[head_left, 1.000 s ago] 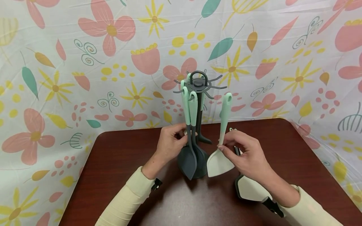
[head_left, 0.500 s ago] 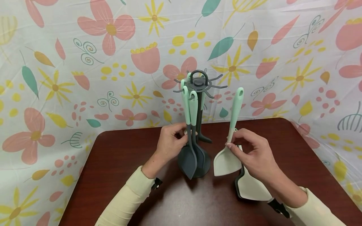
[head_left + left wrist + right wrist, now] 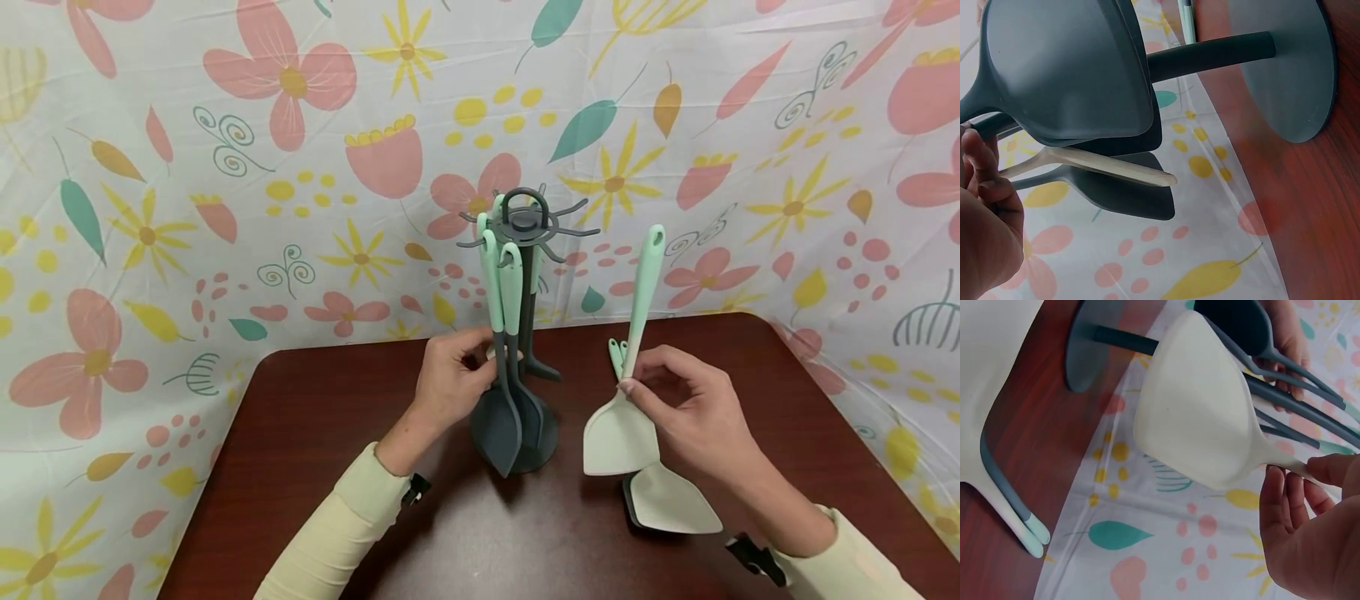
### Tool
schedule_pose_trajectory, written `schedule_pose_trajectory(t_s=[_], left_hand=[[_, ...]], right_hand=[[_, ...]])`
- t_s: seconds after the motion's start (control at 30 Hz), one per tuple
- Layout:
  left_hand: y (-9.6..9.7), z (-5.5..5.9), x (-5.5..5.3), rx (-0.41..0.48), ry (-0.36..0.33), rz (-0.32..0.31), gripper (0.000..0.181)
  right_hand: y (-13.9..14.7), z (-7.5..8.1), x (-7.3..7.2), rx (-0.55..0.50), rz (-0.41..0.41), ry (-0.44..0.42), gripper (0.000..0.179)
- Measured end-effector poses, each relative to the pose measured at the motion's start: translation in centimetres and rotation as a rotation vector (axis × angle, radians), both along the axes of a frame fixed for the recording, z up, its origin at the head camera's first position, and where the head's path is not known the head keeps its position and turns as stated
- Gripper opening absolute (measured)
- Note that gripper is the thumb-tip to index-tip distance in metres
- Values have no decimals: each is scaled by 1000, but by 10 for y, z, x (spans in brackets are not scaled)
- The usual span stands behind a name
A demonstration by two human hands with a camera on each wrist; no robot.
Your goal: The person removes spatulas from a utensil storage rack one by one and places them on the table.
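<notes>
My right hand [image 3: 693, 408] pinches a cream spatula [image 3: 621, 437] at its neck, thumb against fingers. The blade hangs down and the mint handle points up, above the table. My left hand [image 3: 453, 375] grips the dark pole [image 3: 1210, 57] of a utensil stand [image 3: 525, 221], fingertips partly hidden behind hanging tools. Grey tools with mint handles, including a spatula [image 3: 498, 433], hang on the stand's left side. A cream spatula [image 3: 1110, 165] edge-on and a dark spatula [image 3: 1125, 194] hang near the left hand in the left wrist view. Several hooks on the stand's right are bare.
Right of the stand, a cream spatula [image 3: 675, 504] lies over a dark spatula [image 3: 636, 521] on the brown table [image 3: 315, 500]. Their mint handles [image 3: 1036, 529] point toward the back. A flowered cloth [image 3: 300, 208] hangs behind the table.
My right hand has moved right, away from the stand, with the cream spatula, whose handle now leans more to the right. The left hand has kept its hold on the pole.
</notes>
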State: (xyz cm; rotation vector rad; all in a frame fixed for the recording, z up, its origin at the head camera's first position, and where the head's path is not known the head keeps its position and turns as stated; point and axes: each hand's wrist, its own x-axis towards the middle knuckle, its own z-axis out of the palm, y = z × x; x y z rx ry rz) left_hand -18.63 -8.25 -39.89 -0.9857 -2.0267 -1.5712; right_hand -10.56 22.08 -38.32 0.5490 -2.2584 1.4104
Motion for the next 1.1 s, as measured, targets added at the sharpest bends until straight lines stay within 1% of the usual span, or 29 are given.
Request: schedule_pose_trajectory(t_s=[0.17,0.3,0.5,0.73,0.97,1.1], left_hand=[[0,-1,1,15,-11,-19,15],[0,0,1,17,-24,-17,14],[-1,-1,1,10,-28,-11,16],[-1,-1,2,7,-38,-4,18],[0,-1,2,13,-34,-6,14],[0,-1,1,7,-24,-1,13]], right_hand=[[6,-2,2,29,-59,-48,22],[10,-4,2,30,-78,-80,21],[17,-4,2,32,-84,-125,17],[23,-7,1,36,-89,-158,16],[29,-13,2,31,-74,-215,14],[33,-17,1,36,-70,-234,14]])
